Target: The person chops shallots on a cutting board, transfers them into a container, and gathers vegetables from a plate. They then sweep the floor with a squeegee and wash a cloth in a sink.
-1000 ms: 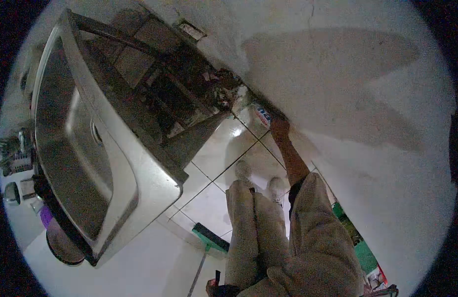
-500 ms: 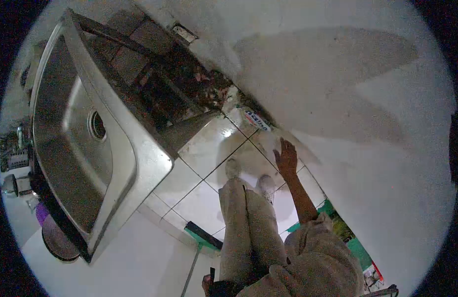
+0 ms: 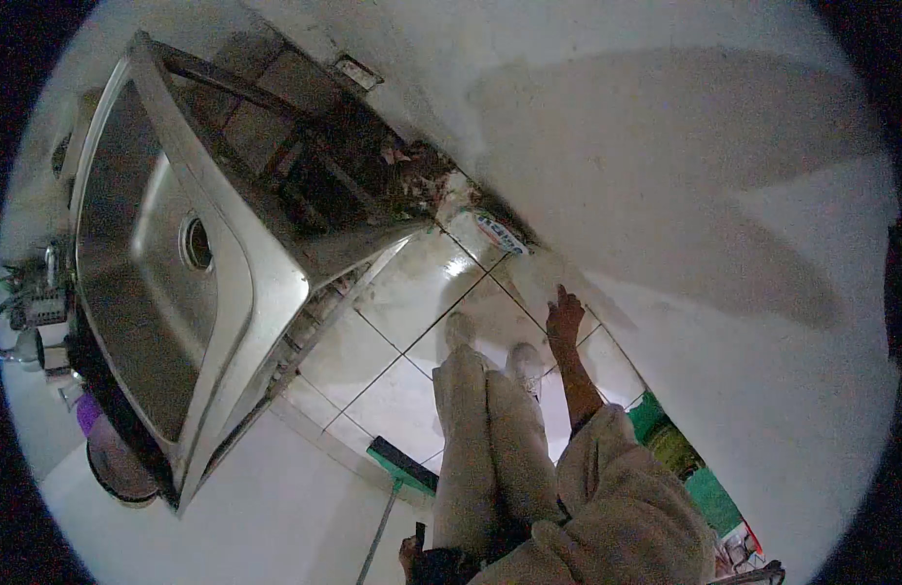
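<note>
My right hand [image 3: 565,320] hovers over the tiled floor near the wall with nothing in it; one finger points out while the others are bent. A white packet or label with blue lettering [image 3: 501,235] lies ahead of it at the foot of the wall. Low in the view, my left hand [image 3: 409,554] is mostly hidden beside my leg. It appears closed around a narrow dark piece [image 3: 419,534] whose kind I cannot make out. Nearby stands a green squeegee [image 3: 404,466] with a black blade and a thin handle.
A steel sink [image 3: 238,327] on a frame fills the left side, its corner jutting over the floor. Dirt and debris [image 3: 422,180] lie beneath and behind it. A round dark basin [image 3: 124,463] sits beyond the sink; green packaging [image 3: 709,497] lies along the right wall.
My right hand has drawn slightly back, and its spread fingers have bent with one pointing. The view has shifted, showing more beneath the sink's edge. My left hand stays beside my leg.
</note>
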